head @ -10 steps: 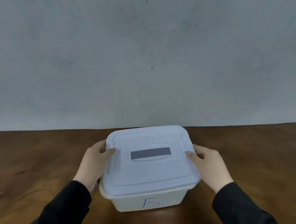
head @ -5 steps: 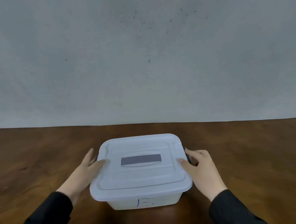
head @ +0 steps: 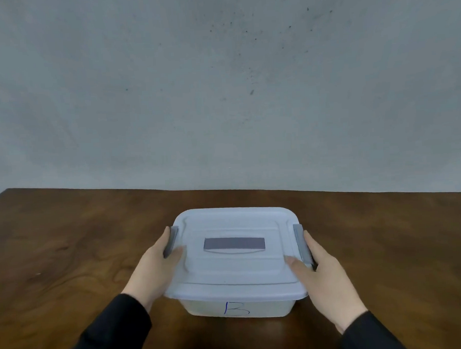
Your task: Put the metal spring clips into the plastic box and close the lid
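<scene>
Both black-sleeved arms reach forward; the left hand and the right hand face each other, fingers extended forward, thumbs angled inward and upward

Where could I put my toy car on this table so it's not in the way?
The wooden table is bare left of the left hand, between it and the table's left edge, and bare right of the right hand. There is also a bare strip between the plastic box and the wall. The middle is crowded: both hands grip the latches beside the lid.
</scene>
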Action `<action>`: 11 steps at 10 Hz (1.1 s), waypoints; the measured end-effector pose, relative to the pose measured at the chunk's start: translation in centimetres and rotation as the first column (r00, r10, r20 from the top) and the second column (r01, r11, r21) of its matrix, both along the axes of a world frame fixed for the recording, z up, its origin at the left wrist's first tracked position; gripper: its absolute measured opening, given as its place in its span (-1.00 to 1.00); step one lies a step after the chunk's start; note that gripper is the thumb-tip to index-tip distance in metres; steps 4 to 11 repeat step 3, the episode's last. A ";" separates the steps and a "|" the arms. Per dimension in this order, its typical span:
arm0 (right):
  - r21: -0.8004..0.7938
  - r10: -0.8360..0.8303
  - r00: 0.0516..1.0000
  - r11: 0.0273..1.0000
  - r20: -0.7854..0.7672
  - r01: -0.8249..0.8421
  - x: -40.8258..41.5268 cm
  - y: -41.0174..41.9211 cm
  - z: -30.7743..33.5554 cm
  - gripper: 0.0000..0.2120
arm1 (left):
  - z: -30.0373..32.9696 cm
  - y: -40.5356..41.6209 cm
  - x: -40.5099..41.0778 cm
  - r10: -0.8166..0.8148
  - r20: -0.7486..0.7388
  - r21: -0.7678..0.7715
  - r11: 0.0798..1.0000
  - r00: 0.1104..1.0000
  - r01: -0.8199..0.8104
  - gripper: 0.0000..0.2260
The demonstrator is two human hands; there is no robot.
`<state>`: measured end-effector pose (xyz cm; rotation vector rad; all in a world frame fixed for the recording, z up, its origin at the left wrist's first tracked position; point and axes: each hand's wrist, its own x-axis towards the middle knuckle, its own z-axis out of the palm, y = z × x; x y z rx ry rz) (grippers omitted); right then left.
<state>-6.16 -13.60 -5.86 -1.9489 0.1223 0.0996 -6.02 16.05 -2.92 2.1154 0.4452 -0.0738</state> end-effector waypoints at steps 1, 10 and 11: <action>-0.081 0.034 0.999 0.996 -0.001 -0.034 0.1 -0.3 -0.3 -0.31 | -0.3 0.3 0.2 -0.031 0.005 0.041 0.999 0.999 0.031 -0.41; -0.025 -0.005 1.000 1.000 -0.016 0.005 -0.5 0.0 0.5 -0.26 | 0.1 0.1 -0.1 -0.029 0.084 -0.093 0.995 0.996 0.037 -0.33; -0.025 -0.005 1.000 1.000 -0.016 0.005 -0.5 0.0 0.5 -0.26 | 0.1 0.1 -0.1 -0.029 0.084 -0.093 0.995 0.996 0.037 -0.33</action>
